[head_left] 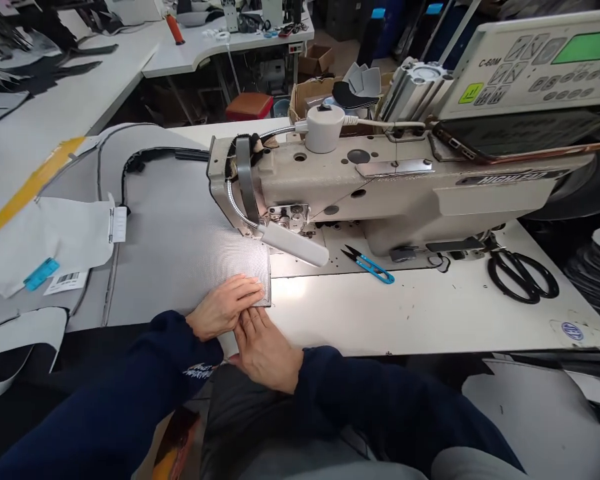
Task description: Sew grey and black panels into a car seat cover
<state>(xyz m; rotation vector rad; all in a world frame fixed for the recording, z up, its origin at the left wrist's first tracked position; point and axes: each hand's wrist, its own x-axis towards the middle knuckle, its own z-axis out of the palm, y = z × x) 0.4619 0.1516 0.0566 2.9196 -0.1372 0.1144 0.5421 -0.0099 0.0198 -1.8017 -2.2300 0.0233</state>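
Note:
A grey fabric panel (175, 233) with dark piped edges lies on the white sewing table, partly beneath the head of a beige sewing machine (290, 173). My left hand (227, 303) rests flat on the panel near its front right corner, fingers stretched toward the right. Close against it, my right hand (265, 350) lies at the panel's front edge with its fingers extended and together; their tips meet the left hand's fingers. A lit lamp (295, 245) shines on the cloth by the needle area, which is mostly hidden by the machine head.
Blue thread snips (367, 265) and black-handled scissors (523, 277) lie on the table to the right. White cloth with a label (119, 223) and a blue clip (41, 273) sits at left. A phone (520, 137) rests on the machine below a control panel (535, 63).

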